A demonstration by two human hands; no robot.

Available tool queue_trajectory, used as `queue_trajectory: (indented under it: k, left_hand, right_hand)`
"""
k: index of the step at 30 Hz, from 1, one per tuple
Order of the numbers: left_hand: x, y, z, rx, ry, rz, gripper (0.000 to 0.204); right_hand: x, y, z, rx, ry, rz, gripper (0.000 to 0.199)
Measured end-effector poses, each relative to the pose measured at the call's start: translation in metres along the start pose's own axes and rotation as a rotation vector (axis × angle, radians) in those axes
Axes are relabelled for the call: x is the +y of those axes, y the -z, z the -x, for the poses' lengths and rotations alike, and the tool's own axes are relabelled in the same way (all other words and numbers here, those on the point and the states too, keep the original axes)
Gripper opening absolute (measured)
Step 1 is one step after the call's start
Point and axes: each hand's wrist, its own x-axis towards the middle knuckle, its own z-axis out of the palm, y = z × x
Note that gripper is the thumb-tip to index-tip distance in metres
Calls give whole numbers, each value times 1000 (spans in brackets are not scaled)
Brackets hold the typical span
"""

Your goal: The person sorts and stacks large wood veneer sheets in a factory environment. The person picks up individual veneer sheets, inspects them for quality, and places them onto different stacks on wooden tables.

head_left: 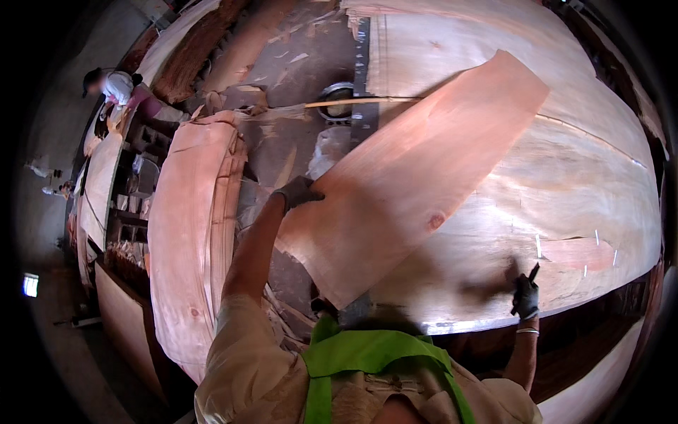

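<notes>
A long strip of reddish wood veneer (424, 155) lies slanted across the work surface, with a dark knot near its right edge. My left hand (298, 194), in a dark grey glove, grips the strip's left edge. My right hand (525, 297), gloved too, is closed around a small dark pointed tool (534, 273) near the front edge, apart from the strip. Beneath is a broad pale veneer sheet (600, 184). To the right, a reddish veneer patch (575, 253) sits in that sheet, with short white tape strips around it.
A thin stick (353, 102) runs crosswise under the strip. Behind the left hand are a metal bowl (335, 99) and a clear plastic bag (329, 150). A veneer stack (187, 226) stands at left. Another person (120, 90) bends over a stack at the far left.
</notes>
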Motion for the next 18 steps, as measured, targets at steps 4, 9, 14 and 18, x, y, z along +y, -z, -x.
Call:
queue_trajectory:
  k: [4,9,14,18]
  left_hand:
    - [43,65,80,113,-7,-32,38]
    - [-30,114,203,404,5,-387,30]
    - [-88,133,410,625,47,-567,12]
    - [-140,122,568,750,144,-685,13]
  right_hand:
    - [-22,-127,44,-68,139,-93,30]
    - [-15,-274,64,-203,297,-183,38]
    - [-24,-436,118,-59,473,-455,61]
    - [-40,-562,150,-147,448,-440,65]
